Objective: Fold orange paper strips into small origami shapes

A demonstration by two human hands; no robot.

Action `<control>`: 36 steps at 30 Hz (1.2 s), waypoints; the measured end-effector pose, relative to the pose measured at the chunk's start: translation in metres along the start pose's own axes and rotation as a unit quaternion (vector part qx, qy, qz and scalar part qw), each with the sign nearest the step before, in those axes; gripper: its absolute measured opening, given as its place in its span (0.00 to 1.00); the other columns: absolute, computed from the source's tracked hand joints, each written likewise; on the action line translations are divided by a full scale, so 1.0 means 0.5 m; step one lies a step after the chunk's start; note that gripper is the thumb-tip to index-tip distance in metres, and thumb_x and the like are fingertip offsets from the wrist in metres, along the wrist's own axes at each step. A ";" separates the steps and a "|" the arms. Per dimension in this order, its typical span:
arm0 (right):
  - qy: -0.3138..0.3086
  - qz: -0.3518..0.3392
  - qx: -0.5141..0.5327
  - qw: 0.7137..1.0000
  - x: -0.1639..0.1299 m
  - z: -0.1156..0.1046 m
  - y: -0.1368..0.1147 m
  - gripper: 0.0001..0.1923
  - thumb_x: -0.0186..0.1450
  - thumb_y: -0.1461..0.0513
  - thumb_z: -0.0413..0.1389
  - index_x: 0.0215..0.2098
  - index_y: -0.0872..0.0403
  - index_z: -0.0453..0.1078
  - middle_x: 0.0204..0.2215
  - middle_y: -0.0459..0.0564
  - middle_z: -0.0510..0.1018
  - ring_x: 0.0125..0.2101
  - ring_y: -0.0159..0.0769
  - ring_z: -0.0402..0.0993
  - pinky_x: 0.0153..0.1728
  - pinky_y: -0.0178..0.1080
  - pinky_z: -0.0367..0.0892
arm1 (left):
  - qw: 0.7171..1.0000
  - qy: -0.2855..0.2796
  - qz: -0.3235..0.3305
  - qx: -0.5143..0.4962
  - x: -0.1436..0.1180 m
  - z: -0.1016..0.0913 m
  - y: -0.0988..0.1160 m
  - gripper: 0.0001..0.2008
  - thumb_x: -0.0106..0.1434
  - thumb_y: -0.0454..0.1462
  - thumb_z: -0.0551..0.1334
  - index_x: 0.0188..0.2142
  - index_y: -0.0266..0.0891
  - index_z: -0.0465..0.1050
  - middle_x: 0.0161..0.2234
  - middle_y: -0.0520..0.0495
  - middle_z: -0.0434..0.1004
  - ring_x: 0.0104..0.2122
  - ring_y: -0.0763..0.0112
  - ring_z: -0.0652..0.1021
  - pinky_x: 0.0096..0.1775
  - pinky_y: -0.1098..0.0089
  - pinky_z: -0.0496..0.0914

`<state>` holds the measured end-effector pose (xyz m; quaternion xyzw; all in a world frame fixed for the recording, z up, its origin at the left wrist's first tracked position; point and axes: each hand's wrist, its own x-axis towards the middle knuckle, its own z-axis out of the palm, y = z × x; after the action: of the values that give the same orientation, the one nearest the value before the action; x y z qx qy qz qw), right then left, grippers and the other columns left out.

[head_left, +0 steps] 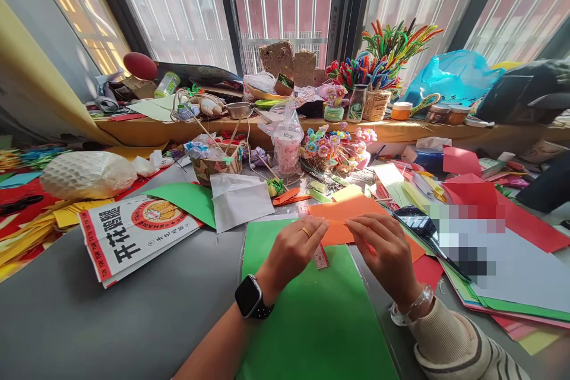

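An orange sheet of paper (342, 222) is between my two hands, above the green sheet (307, 320) on the table. My left hand (296, 249), with a ring and a watch at the wrist, pinches its near left edge. Fingers bent, my right hand (385, 252) grips the paper's near edge further right; its fingertips partly hide the contact. Below the left fingertips lies a pink ruler (321, 258), partly covered by the orange paper.
A printed paper bag (142, 234) lies left. Right are a phone (421, 228) and stacked coloured paper (529, 276). Behind stand a pink drink cup (287, 151), a small basket (216, 166) and craft flowers (338, 145). A cluttered ledge (267, 129) runs below the window.
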<state>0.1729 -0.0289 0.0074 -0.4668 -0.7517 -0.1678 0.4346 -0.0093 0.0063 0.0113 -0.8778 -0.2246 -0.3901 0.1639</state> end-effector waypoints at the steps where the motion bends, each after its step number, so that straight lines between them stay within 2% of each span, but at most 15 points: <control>1: 0.012 0.008 -0.011 1.000 -0.001 -0.001 0.006 0.09 0.58 0.68 0.51 0.36 0.53 0.70 0.30 0.48 0.76 0.34 0.37 0.69 0.37 0.41 0.61 | 1.000 0.002 -0.004 0.005 0.000 0.000 -0.002 0.12 0.57 0.27 0.52 0.40 0.31 0.66 0.36 0.42 0.75 0.38 0.68 0.73 0.40 0.67 0.70; 7: 0.061 0.053 -0.079 0.994 0.001 -0.012 0.037 0.08 0.57 0.67 0.51 0.34 0.55 0.70 0.29 0.51 0.76 0.33 0.39 0.69 0.38 0.43 0.62 | 1.000 0.009 -0.017 0.018 -0.003 0.001 -0.008 0.11 0.56 0.27 0.53 0.39 0.32 0.67 0.35 0.42 0.75 0.36 0.69 0.74 0.39 0.67 0.71; 10: 0.101 0.069 -0.069 0.990 0.005 -0.014 0.035 0.08 0.58 0.67 0.51 0.35 0.55 0.70 0.29 0.52 0.75 0.33 0.39 0.69 0.37 0.43 0.63 | 0.999 0.014 -0.027 0.022 -0.003 0.001 -0.008 0.11 0.56 0.27 0.53 0.39 0.32 0.68 0.34 0.42 0.75 0.36 0.69 0.74 0.38 0.68 0.71; 11: 0.097 0.064 -0.050 0.992 0.006 -0.013 0.031 0.08 0.58 0.66 0.51 0.35 0.55 0.69 0.30 0.52 0.75 0.33 0.39 0.68 0.37 0.43 0.63 | 0.999 0.011 -0.025 0.020 -0.003 0.002 -0.007 0.11 0.56 0.28 0.53 0.39 0.32 0.68 0.34 0.42 0.75 0.36 0.69 0.74 0.38 0.68 0.71; 14: 0.003 0.010 0.016 1.000 0.006 -0.002 0.013 0.10 0.57 0.64 0.52 0.38 0.53 0.68 0.33 0.51 0.75 0.36 0.39 0.68 0.38 0.43 0.62 | 1.000 -0.001 -0.007 0.009 0.000 0.002 -0.001 0.11 0.57 0.28 0.53 0.39 0.32 0.67 0.35 0.42 0.75 0.37 0.69 0.74 0.39 0.68 0.70; 16: -0.026 -0.001 0.026 0.999 0.005 0.004 0.002 0.09 0.58 0.65 0.52 0.37 0.53 0.69 0.31 0.49 0.75 0.36 0.38 0.68 0.37 0.42 0.61 | 1.000 -0.004 0.000 0.005 0.002 0.003 0.004 0.11 0.57 0.28 0.53 0.39 0.32 0.67 0.35 0.43 0.75 0.37 0.68 0.74 0.39 0.68 0.70; 21: -0.009 0.008 0.013 1.000 0.002 0.005 0.004 0.08 0.58 0.67 0.51 0.34 0.53 0.70 0.28 0.48 0.76 0.33 0.37 0.68 0.36 0.41 0.61 | 1.000 0.005 -0.022 0.007 -0.002 0.004 -0.003 0.11 0.57 0.28 0.53 0.40 0.33 0.67 0.35 0.43 0.75 0.36 0.69 0.74 0.39 0.68 0.70; 28: 0.011 0.011 -0.016 1.000 0.002 -0.004 0.026 0.08 0.58 0.67 0.51 0.34 0.53 0.70 0.29 0.48 0.76 0.33 0.37 0.68 0.36 0.41 0.61 | 0.991 0.062 -0.111 0.040 -0.008 -0.003 -0.022 0.12 0.57 0.30 0.53 0.41 0.37 0.66 0.35 0.45 0.75 0.36 0.70 0.74 0.38 0.69 0.70; 32: -0.010 -0.020 0.005 1.000 0.007 -0.002 0.009 0.08 0.58 0.67 0.51 0.34 0.53 0.70 0.28 0.48 0.76 0.33 0.37 0.69 0.36 0.41 0.61 | 0.998 0.025 -0.054 -0.006 0.005 -0.002 -0.005 0.14 0.57 0.31 0.55 0.44 0.35 0.64 0.37 0.44 0.74 0.39 0.69 0.72 0.41 0.68 0.68; 36: -0.029 -0.034 0.021 0.999 0.009 -0.002 -0.004 0.08 0.58 0.68 0.51 0.33 0.53 0.70 0.28 0.48 0.76 0.33 0.36 0.69 0.37 0.41 0.61 | 0.999 -0.001 -0.029 -0.018 0.008 0.002 0.004 0.10 0.56 0.28 0.54 0.38 0.35 0.67 0.34 0.46 0.75 0.36 0.69 0.73 0.40 0.66 0.69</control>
<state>0.1709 -0.0280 0.0119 -0.4365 -0.7828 -0.1528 0.4163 -0.0053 0.0063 0.0133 -0.8739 -0.2435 -0.3979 0.1367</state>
